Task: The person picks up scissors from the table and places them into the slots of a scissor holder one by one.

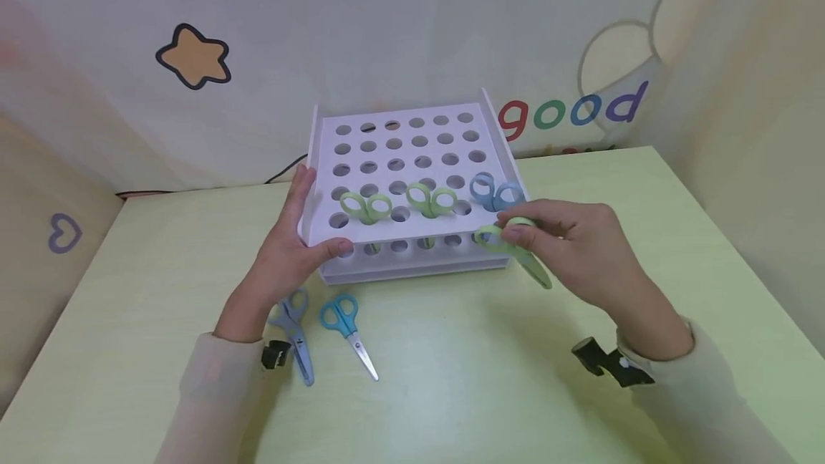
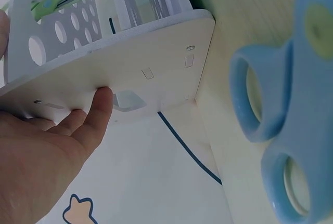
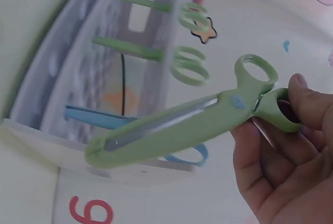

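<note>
Grey-blue scissors (image 1: 298, 336) lie nearest, beneath my left wrist, handles away, tip toward me. Above them my left hand (image 1: 283, 256) grips the white rack (image 1: 410, 175) by its left side, fingers against the outer wall, thumb on the front edge. Blue scissors (image 1: 349, 328) lie before it, metal blades aimed toward me and rightward. Its front row holds two green scissors (image 1: 367, 213), then pale-blue scissors (image 1: 495, 200), handles up, blades down through holes. Just beside the front right corner, my right hand (image 1: 583, 245) pinches the lime scissors (image 1: 532, 267) by one ring, long axis slanting, tip down to the right.
</note>
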Motion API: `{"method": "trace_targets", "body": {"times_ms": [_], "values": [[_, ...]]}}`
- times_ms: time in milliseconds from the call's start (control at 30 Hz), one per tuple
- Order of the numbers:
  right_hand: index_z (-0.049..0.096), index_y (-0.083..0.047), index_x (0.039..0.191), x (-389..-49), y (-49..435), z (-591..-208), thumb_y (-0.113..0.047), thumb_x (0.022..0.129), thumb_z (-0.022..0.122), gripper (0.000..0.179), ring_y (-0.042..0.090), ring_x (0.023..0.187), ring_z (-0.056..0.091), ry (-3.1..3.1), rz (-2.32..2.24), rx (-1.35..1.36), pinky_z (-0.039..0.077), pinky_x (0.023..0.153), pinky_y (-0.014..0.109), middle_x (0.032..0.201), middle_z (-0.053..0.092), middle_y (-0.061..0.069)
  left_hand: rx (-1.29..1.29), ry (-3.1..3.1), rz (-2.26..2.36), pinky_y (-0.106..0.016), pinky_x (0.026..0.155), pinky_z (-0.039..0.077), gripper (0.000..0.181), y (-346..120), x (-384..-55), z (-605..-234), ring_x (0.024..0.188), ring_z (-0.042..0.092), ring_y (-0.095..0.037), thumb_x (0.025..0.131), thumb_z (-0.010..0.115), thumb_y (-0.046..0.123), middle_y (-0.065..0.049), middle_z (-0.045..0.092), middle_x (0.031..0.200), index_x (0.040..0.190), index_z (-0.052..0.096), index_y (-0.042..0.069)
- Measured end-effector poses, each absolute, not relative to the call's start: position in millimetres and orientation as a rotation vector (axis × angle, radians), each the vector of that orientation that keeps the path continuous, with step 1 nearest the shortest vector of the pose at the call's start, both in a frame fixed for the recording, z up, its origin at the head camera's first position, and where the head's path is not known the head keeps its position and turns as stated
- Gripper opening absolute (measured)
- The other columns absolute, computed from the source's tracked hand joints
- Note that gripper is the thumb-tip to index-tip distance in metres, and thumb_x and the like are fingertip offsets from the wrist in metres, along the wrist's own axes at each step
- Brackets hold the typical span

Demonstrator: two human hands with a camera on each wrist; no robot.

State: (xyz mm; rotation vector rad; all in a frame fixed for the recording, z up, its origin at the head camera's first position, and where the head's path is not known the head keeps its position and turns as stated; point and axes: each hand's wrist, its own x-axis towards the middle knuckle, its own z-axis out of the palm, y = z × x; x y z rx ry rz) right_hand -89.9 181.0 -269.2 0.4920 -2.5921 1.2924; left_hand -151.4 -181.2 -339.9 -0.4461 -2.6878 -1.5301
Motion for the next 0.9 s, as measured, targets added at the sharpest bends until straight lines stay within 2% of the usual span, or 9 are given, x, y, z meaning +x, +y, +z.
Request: {"method": "trace_targets", "body": {"times_ms": [100, 200, 400, 500, 733, 900], "values": [[0.08, -0.008, 0.103, -96.6, 183.1, -260.7, -0.011, 0.09, 0.078, 0.014, 0.012, 0.073, 0.061, -2.531, 1.295, 0.432, 0.045, 0.061, 0.02, 0.09, 0.075, -0.003, -0.445, -2.685, -1.543, -0.048, 0.106, 0.039, 0.114, -180.7, -152.4, -341.5, 0.14, 0.033, -0.027, 0.083, 0.086, 0.027, 0.033, -0.009, 0.161, 0.163, 0.005, 0.034], [0.08, -0.004, 0.103, -105.2, 185.3, -251.8, -0.01, 0.091, 0.078, 0.014, 0.013, 0.069, 0.06, -2.423, 1.415, 0.378, 0.048, 0.061, 0.02, 0.086, 0.073, -0.005, -0.437, -2.689, -1.547, -0.049, 0.107, 0.038, 0.115, -179.7, -152.5, -342.2, 0.14, 0.033, -0.029, 0.083, 0.086, 0.024, 0.031, -0.008, 0.161, 0.164, 0.006, 0.034], [0.074, 0.009, 0.104, -126.9, 193.6, -240.6, 0.001, 0.091, 0.074, 0.016, 0.02, 0.056, 0.059, -1.978, 1.958, 0.475, 0.053, 0.056, 0.023, 0.083, 0.071, 0.01, -0.448, -2.687, -1.55, -0.05, 0.107, 0.038, 0.115, -177.8, -152.4, -343.1, 0.143, 0.03, -0.029, 0.083, 0.087, 0.025, 0.024, -0.009, 0.165, 0.163, 0.006, 0.034], [0.069, 0.018, 0.103, -136.7, 197.4, -238.5, 0.005, 0.089, 0.072, 0.019, 0.023, 0.058, 0.062, -1.736, 2.172, 0.573, 0.056, 0.058, 0.027, 0.087, 0.072, 0.018, -0.444, -2.689, -1.543, -0.049, 0.106, 0.04, 0.115, -177.4, -151.8, -342.5, 0.143, 0.03, -0.029, 0.082, 0.087, 0.027, 0.024, -0.009, 0.165, 0.163, 0.006, 0.036], [0.061, 0.026, 0.101, -158.9, 195.0, -239.8, -0.011, 0.081, 0.079, 0.046, 0.026, 0.056, 0.06, -1.44, 2.248, 0.636, 0.056, 0.056, 0.029, 0.087, 0.071, 0.025, -0.427, -2.698, -1.523, -0.051, 0.106, 0.041, 0.115, -177.9, -151.6, -340.4, 0.144, 0.03, -0.031, 0.083, 0.086, 0.025, 0.023, -0.009, 0.165, 0.163, 0.006, 0.036], [0.063, 0.024, 0.099, -180.4, 187.8, -250.8, -0.017, 0.08, 0.079, 0.048, 0.02, 0.053, 0.062, -1.503, 2.079, 0.628, 0.056, 0.055, 0.025, 0.086, 0.073, 0.022, -0.416, -2.692, -1.528, -0.05, 0.106, 0.041, 0.114, -179.7, -151.2, -339.4, 0.143, 0.031, -0.031, 0.083, 0.086, 0.024, 0.024, -0.009, 0.164, 0.163, 0.006, 0.037]]}}
